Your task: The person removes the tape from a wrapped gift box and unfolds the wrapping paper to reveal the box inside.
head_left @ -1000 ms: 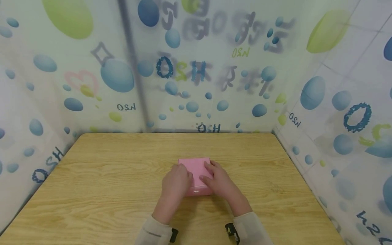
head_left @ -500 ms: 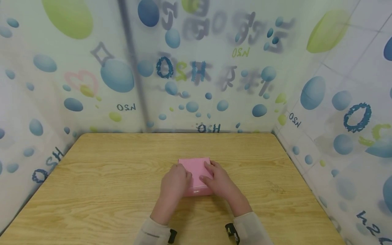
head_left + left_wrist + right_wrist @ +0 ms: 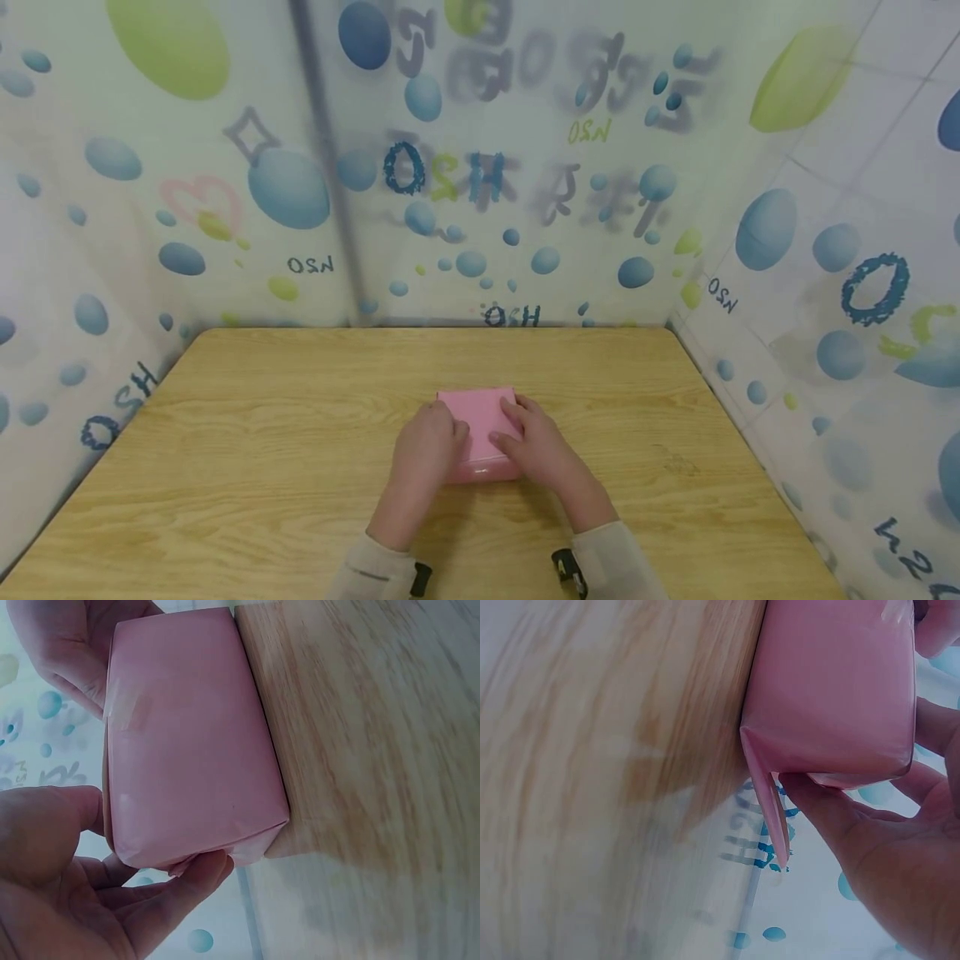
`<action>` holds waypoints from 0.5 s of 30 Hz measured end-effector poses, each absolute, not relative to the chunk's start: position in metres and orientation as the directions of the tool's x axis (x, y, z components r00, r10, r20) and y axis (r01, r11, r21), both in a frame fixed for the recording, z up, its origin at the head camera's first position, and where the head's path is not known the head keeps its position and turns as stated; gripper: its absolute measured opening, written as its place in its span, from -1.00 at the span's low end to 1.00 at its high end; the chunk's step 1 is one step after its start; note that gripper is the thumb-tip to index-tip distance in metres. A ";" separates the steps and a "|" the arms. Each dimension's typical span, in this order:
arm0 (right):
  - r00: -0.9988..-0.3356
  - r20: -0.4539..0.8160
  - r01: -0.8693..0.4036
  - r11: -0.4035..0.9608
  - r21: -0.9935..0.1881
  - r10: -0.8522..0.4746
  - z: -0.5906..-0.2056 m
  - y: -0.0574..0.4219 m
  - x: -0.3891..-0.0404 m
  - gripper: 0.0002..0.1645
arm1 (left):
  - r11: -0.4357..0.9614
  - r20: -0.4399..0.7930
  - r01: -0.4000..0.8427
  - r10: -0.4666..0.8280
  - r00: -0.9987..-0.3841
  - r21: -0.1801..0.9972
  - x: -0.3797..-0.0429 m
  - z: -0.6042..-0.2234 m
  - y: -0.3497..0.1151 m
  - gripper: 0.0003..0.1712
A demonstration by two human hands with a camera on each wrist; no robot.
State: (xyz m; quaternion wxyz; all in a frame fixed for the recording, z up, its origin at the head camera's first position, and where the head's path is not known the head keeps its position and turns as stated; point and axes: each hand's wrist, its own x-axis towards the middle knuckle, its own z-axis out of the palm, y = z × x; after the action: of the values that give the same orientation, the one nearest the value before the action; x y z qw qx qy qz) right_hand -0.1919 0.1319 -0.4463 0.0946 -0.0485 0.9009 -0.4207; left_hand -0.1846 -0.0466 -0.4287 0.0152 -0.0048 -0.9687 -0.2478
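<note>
A box wrapped in glossy pink paper [image 3: 482, 421] lies flat on the wooden table, between both hands. My left hand [image 3: 426, 454] grips its left end, thumb on the top face. In the left wrist view one fingertip presses the creased paper fold [image 3: 253, 844] at that end. At the other end my right hand [image 3: 546, 446] holds the box, thumb and a finger spread over the top. The right wrist view shows a fingertip against the folded end, beside a pointed paper flap [image 3: 768, 806] that sticks out near the table.
The wooden table [image 3: 285, 467] reaches to printed curtain-like walls [image 3: 465, 242] at the back and sides. Dark straps [image 3: 570, 571] sit at the wrists, by the pale sleeves [image 3: 618, 558].
My left hand has shifted slightly left, its thumb drawn back a little on the top face. The right hand and the box hold their place.
</note>
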 end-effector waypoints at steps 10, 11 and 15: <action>-0.978 -0.120 -0.017 0.644 -0.765 -0.168 -0.447 0.133 -0.192 -0.22 | 0.785 -0.010 -0.016 -0.013 -1.000 0.619 -0.184 -0.431 -0.055 -0.75; -0.979 -0.118 -0.019 0.644 -0.765 -0.169 -0.447 0.133 -0.192 -0.22 | 0.776 -0.013 -0.019 -0.014 -1.000 0.631 -0.184 -0.433 -0.057 -0.75; -0.979 -0.117 -0.018 0.639 -0.769 -0.168 -0.446 0.133 -0.192 -0.23 | 0.743 -0.020 -0.029 -0.021 -1.000 0.669 -0.184 -0.435 -0.062 -0.76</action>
State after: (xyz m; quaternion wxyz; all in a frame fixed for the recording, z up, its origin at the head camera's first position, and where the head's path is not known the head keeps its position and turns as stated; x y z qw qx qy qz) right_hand -0.1917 0.1327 -0.4463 0.0891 -0.0517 0.9008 -0.4218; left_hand -0.1836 -0.0625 -0.4355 -0.0059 0.0133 -0.9335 -0.3583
